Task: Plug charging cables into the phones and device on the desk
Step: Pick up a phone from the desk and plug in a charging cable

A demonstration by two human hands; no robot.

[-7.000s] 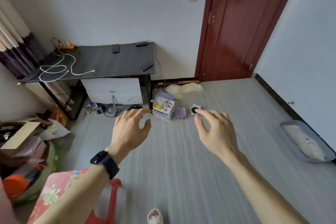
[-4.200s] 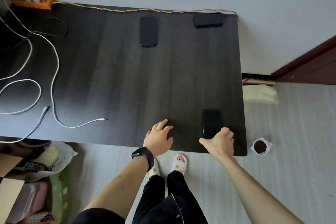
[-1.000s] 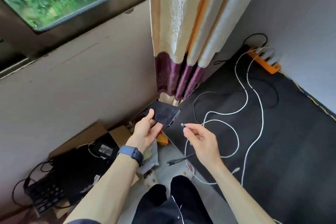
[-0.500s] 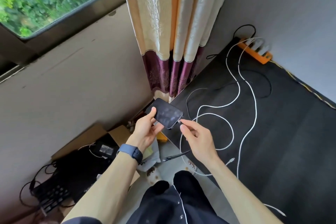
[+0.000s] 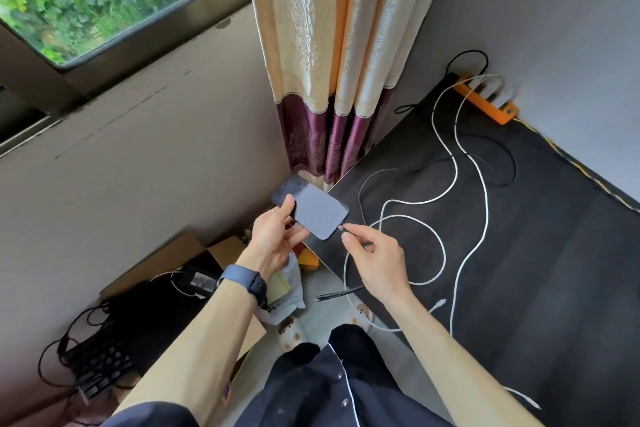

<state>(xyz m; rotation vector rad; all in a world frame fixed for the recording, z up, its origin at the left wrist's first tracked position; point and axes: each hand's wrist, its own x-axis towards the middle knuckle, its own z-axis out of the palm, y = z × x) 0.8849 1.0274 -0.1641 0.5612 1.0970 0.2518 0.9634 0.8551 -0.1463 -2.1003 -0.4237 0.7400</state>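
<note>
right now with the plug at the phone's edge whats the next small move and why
Probably push the plug straight into the phone: the right hand pinches it at the bottom edge, the left hand steadies the phone, but seating isn't visible.

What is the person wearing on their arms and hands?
Both forearms are bare, with no sleeves showing. The left wrist wears a dark blue smartwatch band. A thin ring sits on a finger of the left hand. The right hand and wrist wear nothing that shows.
</note>
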